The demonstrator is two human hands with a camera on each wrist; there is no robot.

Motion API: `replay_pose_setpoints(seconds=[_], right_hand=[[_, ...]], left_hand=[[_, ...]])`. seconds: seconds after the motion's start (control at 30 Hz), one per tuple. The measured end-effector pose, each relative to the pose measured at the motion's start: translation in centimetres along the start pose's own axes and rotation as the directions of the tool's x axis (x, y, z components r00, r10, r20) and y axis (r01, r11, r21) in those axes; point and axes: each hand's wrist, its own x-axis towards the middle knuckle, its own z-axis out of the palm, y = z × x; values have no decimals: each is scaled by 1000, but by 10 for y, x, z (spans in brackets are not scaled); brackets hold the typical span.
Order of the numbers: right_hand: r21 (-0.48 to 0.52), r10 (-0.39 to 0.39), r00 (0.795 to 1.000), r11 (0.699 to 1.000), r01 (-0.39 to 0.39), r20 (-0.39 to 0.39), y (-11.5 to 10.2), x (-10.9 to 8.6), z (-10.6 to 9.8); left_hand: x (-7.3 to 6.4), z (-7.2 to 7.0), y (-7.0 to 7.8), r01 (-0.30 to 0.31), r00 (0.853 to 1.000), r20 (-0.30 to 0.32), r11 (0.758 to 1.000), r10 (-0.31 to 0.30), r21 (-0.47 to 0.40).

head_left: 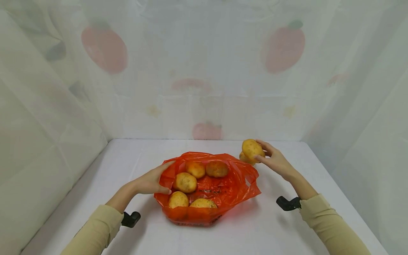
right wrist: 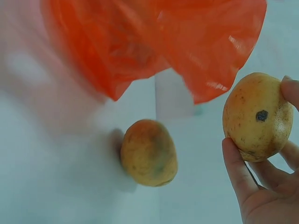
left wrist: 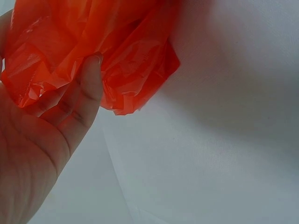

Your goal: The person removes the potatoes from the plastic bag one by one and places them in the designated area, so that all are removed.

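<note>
A red plastic bag (head_left: 236,191) lies with its mouth spread wide, and several potatoes (head_left: 186,182) show inside it. My left hand (head_left: 152,181) grips the bag's left side, its thumb and fingers spread apart along the rim. In the left wrist view, fingertips (left wrist: 93,70) press against the crinkled plastic. Beyond the bag's right side, my right hand (head_left: 276,161) holds a yellow potato (head_left: 251,148) raised between thumb and fingers. This held potato (right wrist: 258,116) has a dark spot, seen in the right wrist view. Another potato (right wrist: 149,153) rests on the table, partly hidden behind it in the head view.
The white table (head_left: 134,148) meets pale fabric walls at the back and both sides. Faded fruit prints (head_left: 285,49) mark the back curtain (head_left: 204,53). A black wrist mount (head_left: 288,203) juts out from the right sleeve, another (head_left: 130,219) from the left.
</note>
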Motion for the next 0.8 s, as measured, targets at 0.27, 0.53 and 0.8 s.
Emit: replay_pose_setpoints(seconds=[0.27, 0.53, 0.8], right_hand=[[-12, 28, 999, 1000, -28, -28, 13, 2, -3], [-19, 56, 997, 998, -57, -61, 24, 4, -7], [-37, 81, 993, 996, -84, -81, 36, 5, -8]], left_hand=[[0, 0, 0, -3, 1000, 2, 1000, 3, 3], [-1, -1, 1, 3, 1000, 6, 1000, -3, 8], [0, 0, 2, -7, 1000, 10, 1000, 7, 3]])
